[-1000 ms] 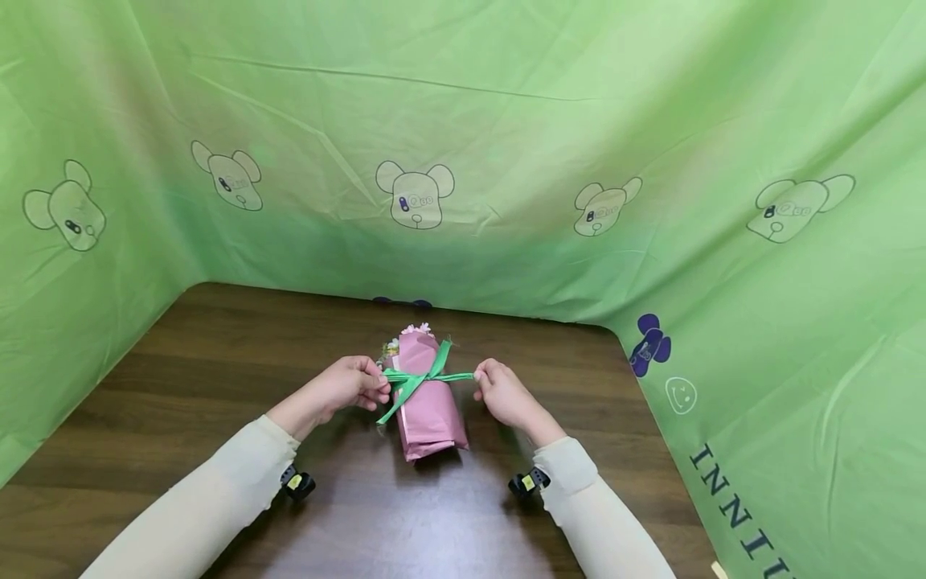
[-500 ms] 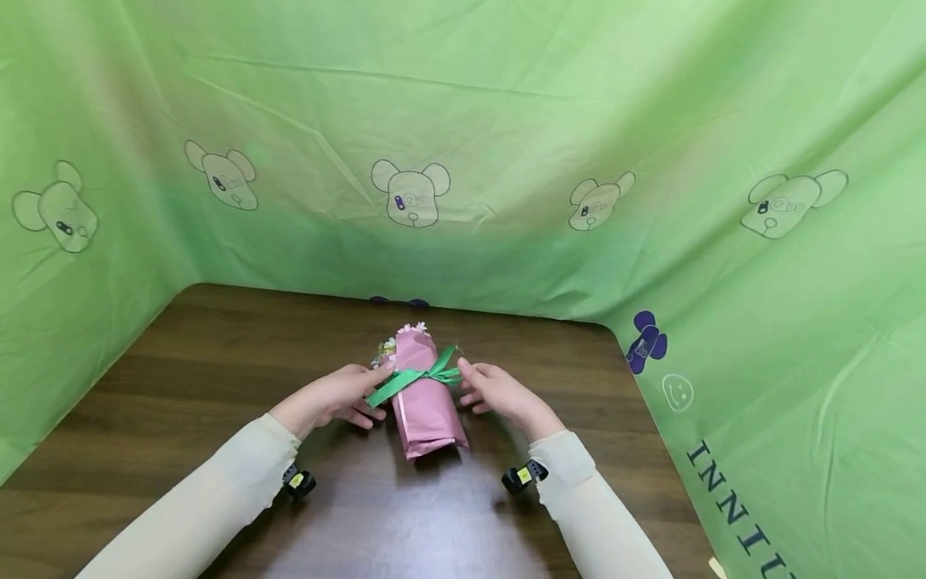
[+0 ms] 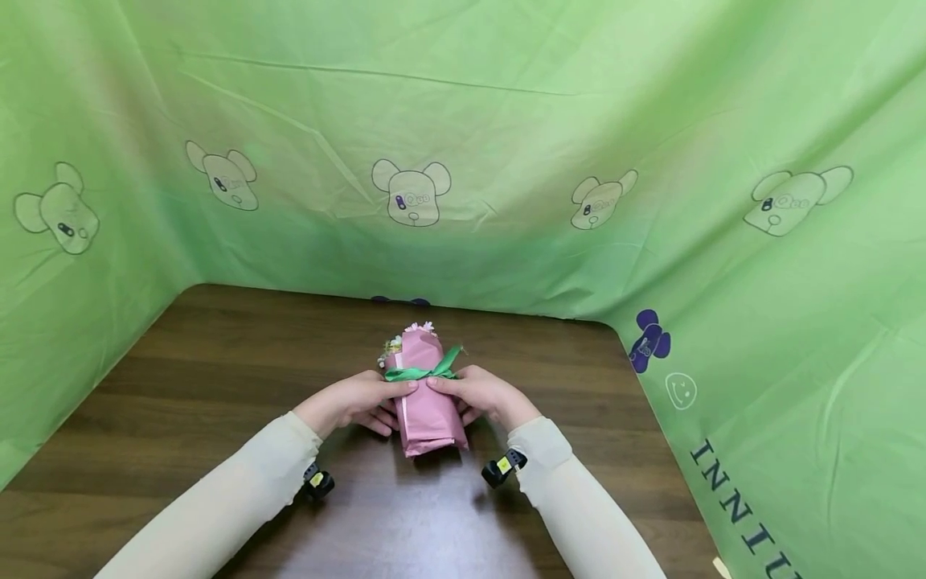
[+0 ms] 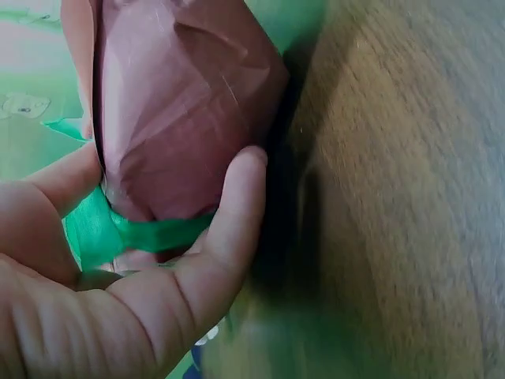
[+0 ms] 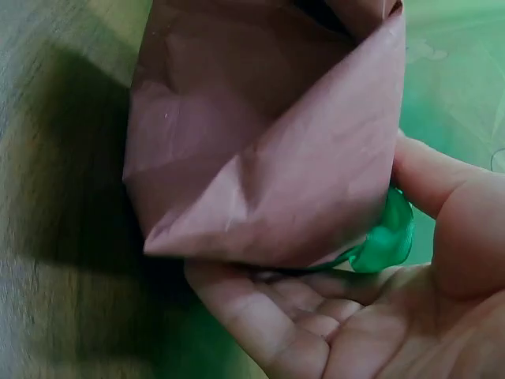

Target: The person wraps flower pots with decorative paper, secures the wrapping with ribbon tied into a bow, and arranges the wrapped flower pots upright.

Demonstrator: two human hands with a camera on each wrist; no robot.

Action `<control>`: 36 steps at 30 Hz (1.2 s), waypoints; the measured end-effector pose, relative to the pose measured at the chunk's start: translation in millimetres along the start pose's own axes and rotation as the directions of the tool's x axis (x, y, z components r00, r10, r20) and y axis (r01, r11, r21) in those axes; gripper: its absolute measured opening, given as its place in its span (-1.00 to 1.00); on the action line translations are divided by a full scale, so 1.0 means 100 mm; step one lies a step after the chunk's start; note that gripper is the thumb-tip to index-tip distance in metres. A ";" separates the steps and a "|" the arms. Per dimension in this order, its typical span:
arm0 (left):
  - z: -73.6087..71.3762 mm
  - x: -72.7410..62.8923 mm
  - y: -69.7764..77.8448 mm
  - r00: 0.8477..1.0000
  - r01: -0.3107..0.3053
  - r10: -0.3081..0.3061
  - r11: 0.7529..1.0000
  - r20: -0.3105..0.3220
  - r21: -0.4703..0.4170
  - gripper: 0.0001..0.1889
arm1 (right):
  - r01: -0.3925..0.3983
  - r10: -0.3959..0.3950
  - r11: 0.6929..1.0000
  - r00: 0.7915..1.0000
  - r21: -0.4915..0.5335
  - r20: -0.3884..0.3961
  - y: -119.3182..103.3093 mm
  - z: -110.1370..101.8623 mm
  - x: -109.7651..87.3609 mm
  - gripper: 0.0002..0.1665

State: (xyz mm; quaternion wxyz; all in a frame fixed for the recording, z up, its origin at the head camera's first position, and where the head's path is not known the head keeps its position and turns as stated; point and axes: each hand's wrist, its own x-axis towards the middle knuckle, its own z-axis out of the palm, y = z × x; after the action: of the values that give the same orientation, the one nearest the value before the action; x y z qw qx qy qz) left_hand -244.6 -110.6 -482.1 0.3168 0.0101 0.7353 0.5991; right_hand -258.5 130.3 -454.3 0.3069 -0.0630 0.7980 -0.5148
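Note:
A small bouquet wrapped in pink paper (image 3: 427, 418) lies at the middle of the table in the head view. Green ribbon (image 3: 407, 375) is tied around it, with one end sticking up at the right. Small pale flowers (image 3: 419, 326) peek out at its far end. My left hand (image 3: 352, 402) grips the bouquet's left side, thumb on top just below the ribbon. From the right side, my right hand (image 3: 494, 392) holds it the same way. In the wrist views, fingers (image 4: 241, 197) of the left hand and fingers (image 5: 260, 320) of the right curl around the paper's sides; some fingertips are hidden underneath.
The brown wooden table (image 3: 239, 354) spreads around the bouquet. Green fabric (image 3: 499, 104) printed with bear heads hangs behind the table and along both sides. A black wrist camera (image 3: 318, 481) hangs under the left cuff, another camera (image 3: 502, 468) under the right.
Both hands were pulling the ribbon ends outward a second ago. They let go, then moved inward and took hold of the bouquet from both sides.

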 end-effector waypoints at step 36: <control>0.07 -0.21 0.30 0.806 -0.393 0.565 0.734 -0.177 0.554 -0.12 | 0.400 -0.540 0.811 0.793 -0.427 -0.282 0.00 0.09 -0.32 -0.05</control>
State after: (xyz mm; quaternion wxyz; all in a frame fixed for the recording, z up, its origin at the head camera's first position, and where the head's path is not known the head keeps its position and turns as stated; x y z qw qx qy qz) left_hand -235.5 -104.4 -446.2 0.0065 0.1806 0.8764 0.4465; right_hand -227.2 136.5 -443.4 -0.0144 -0.2116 0.8781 -0.4289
